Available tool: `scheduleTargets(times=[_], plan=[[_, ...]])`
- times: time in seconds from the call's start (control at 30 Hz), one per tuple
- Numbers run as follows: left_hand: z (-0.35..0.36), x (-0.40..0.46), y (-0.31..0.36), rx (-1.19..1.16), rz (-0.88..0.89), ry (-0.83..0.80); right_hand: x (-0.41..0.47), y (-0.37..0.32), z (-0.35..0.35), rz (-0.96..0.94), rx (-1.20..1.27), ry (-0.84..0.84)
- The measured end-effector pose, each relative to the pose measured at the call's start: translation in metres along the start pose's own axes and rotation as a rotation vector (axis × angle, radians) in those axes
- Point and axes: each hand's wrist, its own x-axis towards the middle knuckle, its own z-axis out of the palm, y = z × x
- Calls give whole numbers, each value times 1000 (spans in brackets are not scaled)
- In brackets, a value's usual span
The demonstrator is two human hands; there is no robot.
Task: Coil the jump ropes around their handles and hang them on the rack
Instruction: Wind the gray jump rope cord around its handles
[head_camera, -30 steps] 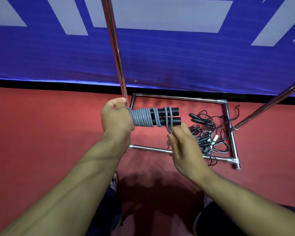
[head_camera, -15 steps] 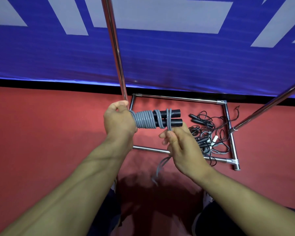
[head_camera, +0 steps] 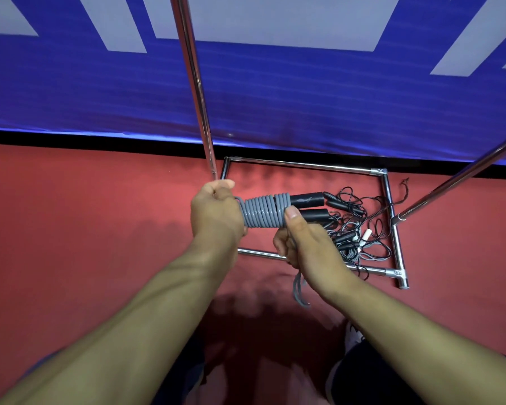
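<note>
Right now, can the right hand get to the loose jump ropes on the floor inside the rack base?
Probably not yet. The right hand grips the grey rope tail, with its thumb on the coil. The loose ropes lie uncovered on the floor below it, inside the rack base; it must let go and reach down.

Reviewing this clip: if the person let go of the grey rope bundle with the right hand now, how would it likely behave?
The grey rope looks springy, so its coils would probably loosen once the right hand releases the tail. That loose tail hangs limp, suggesting it is floppy, not stiff. The two black handles are round and would likely roll if set down.
</note>
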Motion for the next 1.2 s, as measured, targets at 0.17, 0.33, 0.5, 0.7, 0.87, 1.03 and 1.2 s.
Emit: scheduleTargets(times=[0.17, 0.33, 0.5, 0.7, 0.87, 1.03, 1.2], plan=[[-3, -1, 2, 230, 405, 13, -1, -5, -6, -22, -48, -28], [-6, 4, 0, 227, 406, -39, -4, -11, -15, -28, -47, -91], [-6, 12, 10, 63, 341, 3, -6, 2, -11, -143, -229, -187], [-12, 17, 11, 60, 251, -6, -1, 20, -16, -347, -497, -296], [-17, 17, 13, 92, 215, -96, 10, 31, -27, -514, -700, -153], [-15, 7, 12, 227, 265, -291, 26, 25, -46, -417, -397, 238], [-17, 9, 7, 501, 388, -219, 26, 10, -58, -476, -381, 364]])
